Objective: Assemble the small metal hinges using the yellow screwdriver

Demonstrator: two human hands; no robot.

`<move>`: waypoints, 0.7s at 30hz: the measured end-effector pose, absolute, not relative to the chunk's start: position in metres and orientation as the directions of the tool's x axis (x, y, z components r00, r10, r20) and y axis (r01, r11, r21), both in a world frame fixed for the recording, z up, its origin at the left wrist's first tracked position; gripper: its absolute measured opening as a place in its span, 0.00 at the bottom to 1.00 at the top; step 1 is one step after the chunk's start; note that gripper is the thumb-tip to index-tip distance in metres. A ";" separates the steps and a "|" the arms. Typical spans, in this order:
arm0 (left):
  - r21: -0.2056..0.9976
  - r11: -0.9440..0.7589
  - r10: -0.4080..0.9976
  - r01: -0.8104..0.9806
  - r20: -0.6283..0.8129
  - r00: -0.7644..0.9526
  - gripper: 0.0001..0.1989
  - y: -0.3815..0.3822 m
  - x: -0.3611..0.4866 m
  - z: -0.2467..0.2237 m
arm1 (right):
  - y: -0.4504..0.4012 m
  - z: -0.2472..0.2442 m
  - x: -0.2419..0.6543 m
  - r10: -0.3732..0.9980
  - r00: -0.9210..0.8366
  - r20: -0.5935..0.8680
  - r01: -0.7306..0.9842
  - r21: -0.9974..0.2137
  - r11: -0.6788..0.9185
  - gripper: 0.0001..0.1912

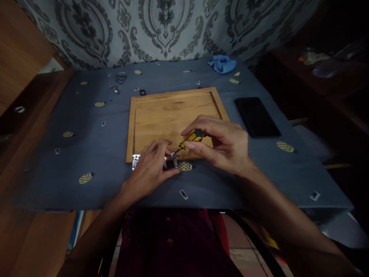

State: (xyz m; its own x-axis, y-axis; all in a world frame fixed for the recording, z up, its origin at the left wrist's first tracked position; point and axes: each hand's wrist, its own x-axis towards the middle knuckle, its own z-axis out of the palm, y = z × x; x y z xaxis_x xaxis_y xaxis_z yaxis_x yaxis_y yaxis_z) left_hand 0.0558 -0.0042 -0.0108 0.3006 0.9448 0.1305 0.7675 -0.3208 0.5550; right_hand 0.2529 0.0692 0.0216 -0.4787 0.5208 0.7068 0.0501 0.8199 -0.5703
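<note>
A wooden panel with a raised frame (161,119) lies flat on the cloth-covered table. At its near edge is a black handle with shiny metal end brackets (175,161). My left hand (151,163) is closed over the handle, thumb below and fingers resting on the panel's edge, hiding most of it. In my right hand (226,144) is a small yellow and black screwdriver (190,137), pinched by its grip between thumb and fingers. It slants down to the left, with its tip at the right bracket. Whether the tip sits in a screw is too small to tell.
A black phone (257,116) lies right of the panel. Small metal fittings (115,89) and a wire-like metal piece (120,77) are at the back left. A blue cloth (222,64) sits at the back right, before a patterned curtain (165,29).
</note>
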 end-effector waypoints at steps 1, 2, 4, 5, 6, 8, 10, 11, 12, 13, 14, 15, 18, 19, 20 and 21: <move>0.557 -0.322 0.944 0.766 0.130 0.302 0.28 -0.004 0.056 -0.010 | 0.069 0.022 0.253 0.520 -0.480 0.706 0.050 -0.570 0.820 0.07; 0.558 -0.321 0.945 0.765 0.129 0.302 0.28 -0.004 0.056 -0.010 | 0.070 0.022 0.253 0.521 -0.481 0.705 0.052 -0.571 0.819 0.07; 0.560 -0.318 0.945 0.765 0.126 0.301 0.27 -0.004 0.055 -0.010 | 0.070 0.022 0.253 0.527 -0.482 0.700 0.056 -0.576 0.816 0.08; 0.561 -0.318 0.945 0.765 0.126 0.300 0.27 -0.005 0.055 -0.010 | 0.070 0.022 0.252 0.533 -0.483 0.695 0.062 -0.580 0.812 0.08; 0.561 -0.319 0.945 0.764 0.127 0.301 0.27 -0.005 0.055 -0.010 | 0.070 0.021 0.252 0.537 -0.480 0.694 0.067 -0.582 0.811 0.09; 0.560 -0.320 0.945 0.764 0.128 0.302 0.27 -0.005 0.055 -0.011 | 0.069 0.021 0.252 0.543 -0.446 0.712 0.070 -0.577 0.814 0.09; 0.555 -0.316 0.946 0.769 0.129 0.297 0.29 -0.005 0.055 -0.012 | 0.065 0.022 0.252 0.572 -0.361 0.737 0.074 -0.588 0.805 0.08; 0.553 -0.315 0.947 0.771 0.129 0.294 0.30 -0.005 0.055 -0.012 | 0.063 0.023 0.252 0.603 -0.305 0.737 0.081 -0.611 0.788 0.07; 0.551 -0.315 0.947 0.773 0.130 0.293 0.31 -0.005 0.055 -0.013 | 0.060 0.024 0.252 0.643 -0.253 0.723 0.091 -0.644 0.760 0.06; 0.549 -0.316 0.947 0.774 0.131 0.294 0.32 -0.005 0.055 -0.013 | 0.058 0.026 0.252 0.682 -0.209 0.701 0.099 -0.678 0.728 0.06; 0.547 -0.320 0.946 0.774 0.132 0.297 0.32 -0.005 0.055 -0.014 | 0.057 0.027 0.252 0.710 -0.181 0.681 0.104 -0.704 0.702 0.06; 0.546 -0.323 0.945 0.773 0.134 0.300 0.32 -0.005 0.055 -0.014 | 0.056 0.028 0.252 0.721 -0.167 0.673 0.107 -0.714 0.691 0.06; 0.543 -0.324 0.944 0.775 0.137 0.299 0.33 -0.005 0.055 -0.014 | 0.059 0.026 0.251 0.674 -0.201 0.711 0.112 -0.666 0.737 0.08; 0.543 -0.322 0.945 0.776 0.135 0.298 0.33 -0.005 0.055 -0.014 | 0.061 0.024 0.250 0.649 -0.222 0.728 0.117 -0.641 0.759 0.08; 0.544 -0.319 0.946 0.776 0.132 0.296 0.33 -0.005 0.055 -0.014 | 0.062 0.022 0.250 0.626 -0.239 0.743 0.121 -0.617 0.778 0.08; 0.545 -0.317 0.947 0.776 0.128 0.296 0.33 -0.005 0.055 -0.013 | 0.064 0.020 0.249 0.607 -0.251 0.754 0.124 -0.597 0.792 0.08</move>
State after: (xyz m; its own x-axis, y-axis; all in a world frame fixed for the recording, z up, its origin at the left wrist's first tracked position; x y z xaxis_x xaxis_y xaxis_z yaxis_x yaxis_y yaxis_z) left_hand 0.0555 -0.0049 -0.0130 0.2963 0.9465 0.1278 0.7761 -0.3166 0.5454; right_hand 0.2492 0.0640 0.0202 -0.2511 0.6075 0.7536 0.1241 0.7923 -0.5973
